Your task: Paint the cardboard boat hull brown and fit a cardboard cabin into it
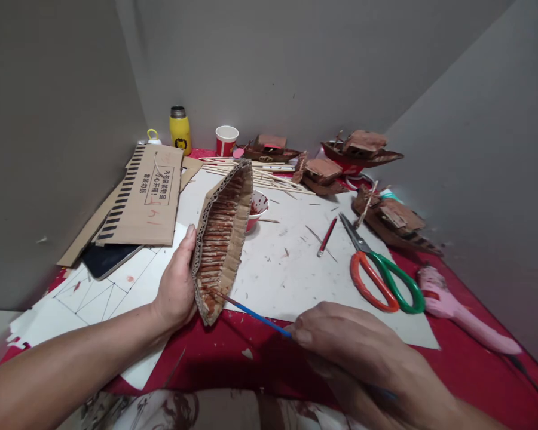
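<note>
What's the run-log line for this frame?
left hand: holds cardboard boat | right hand: holds blue paintbrush, tip at boat's near end | scissors, pencil: on white paper

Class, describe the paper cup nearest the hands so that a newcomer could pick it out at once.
Start at the large white sheet on the red tabletop. Just beyond the cardboard hull in the left hand is a paper cup, partly hidden. Reddish-brown smears inside set it apart from the cup beside the yellow bottle.
</note>
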Available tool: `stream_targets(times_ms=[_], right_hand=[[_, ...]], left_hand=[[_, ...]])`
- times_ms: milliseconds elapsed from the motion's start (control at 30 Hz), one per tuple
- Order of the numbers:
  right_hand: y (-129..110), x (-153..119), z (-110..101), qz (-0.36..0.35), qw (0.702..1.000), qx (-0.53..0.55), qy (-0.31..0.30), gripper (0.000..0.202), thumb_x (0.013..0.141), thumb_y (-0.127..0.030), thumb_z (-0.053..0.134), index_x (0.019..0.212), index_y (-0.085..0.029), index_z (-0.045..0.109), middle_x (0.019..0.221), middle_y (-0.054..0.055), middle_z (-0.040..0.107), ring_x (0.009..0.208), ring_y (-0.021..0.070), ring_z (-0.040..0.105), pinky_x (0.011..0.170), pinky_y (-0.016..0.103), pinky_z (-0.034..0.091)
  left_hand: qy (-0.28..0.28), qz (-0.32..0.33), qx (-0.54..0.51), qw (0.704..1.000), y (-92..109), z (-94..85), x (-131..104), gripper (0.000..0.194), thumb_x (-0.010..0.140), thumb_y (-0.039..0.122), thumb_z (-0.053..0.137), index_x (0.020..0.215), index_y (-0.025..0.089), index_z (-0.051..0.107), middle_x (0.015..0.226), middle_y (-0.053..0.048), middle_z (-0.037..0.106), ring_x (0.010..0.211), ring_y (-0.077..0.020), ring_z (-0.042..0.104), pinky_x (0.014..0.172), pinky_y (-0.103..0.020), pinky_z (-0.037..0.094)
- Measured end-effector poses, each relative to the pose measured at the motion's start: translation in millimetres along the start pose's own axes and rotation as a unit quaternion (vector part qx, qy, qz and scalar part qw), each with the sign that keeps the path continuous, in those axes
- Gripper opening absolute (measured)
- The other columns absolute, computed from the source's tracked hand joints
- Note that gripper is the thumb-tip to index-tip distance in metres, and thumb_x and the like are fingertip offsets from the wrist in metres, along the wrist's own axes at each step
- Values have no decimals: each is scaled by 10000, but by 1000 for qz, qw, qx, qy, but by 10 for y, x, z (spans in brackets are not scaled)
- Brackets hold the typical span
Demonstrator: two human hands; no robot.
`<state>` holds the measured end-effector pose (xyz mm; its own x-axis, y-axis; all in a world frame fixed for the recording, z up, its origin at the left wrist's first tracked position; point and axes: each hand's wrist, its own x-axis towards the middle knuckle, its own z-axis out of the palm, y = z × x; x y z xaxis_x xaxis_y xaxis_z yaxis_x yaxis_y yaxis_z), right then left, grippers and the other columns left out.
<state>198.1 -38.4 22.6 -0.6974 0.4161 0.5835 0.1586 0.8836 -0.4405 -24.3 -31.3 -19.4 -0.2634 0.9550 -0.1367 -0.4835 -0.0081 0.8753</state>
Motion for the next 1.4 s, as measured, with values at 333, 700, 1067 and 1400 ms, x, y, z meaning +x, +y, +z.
stream_targets(times_ms=[333, 700, 1067, 1400], right_hand=[[6, -11, -21, 13, 1000, -13, -14, 309, 888, -22, 489, 1145, -187, 541, 765, 36, 723, 717, 146, 702, 681, 248, 583], [8, 16, -4, 1, 1000, -22, -13, 288, 901, -38, 481, 1138, -188, 545, 785, 31, 728, 741, 137, 702, 689, 236, 583], [36, -41, -15, 3, 998, -58, -10, 233, 913, -48, 463, 1098, -149, 562, 754, 51, 702, 752, 144, 686, 718, 237, 561], [24, 15, -21, 2, 998, -54, 9, 227, 884, -39, 491, 1047, -168, 582, 736, 30, 713, 665, 144, 688, 646, 241, 581]], left_hand=[[-26, -62, -94, 993, 26, 53, -39, 358, 880, 500, 588, 1050, 227, 747, 1142, -9, 744, 1258, -268, 566, 1125, -382, 369], [-47, -95, -88, 991, 26, 45, -36, 475, 877, 550, 559, 1128, 179, 720, 1107, -69, 752, 1096, -282, 666, 1084, -434, 403], [-36, -51, -105, 993, 51, 63, -21, 344, 873, 481, 608, 1070, 232, 739, 1071, 7, 764, 1140, -220, 647, 1068, -341, 429], [-19, -66, -85, 994, 26, 38, -37, 381, 867, 506, 604, 1071, 211, 732, 1102, -18, 757, 1205, -248, 609, 1110, -372, 384]])
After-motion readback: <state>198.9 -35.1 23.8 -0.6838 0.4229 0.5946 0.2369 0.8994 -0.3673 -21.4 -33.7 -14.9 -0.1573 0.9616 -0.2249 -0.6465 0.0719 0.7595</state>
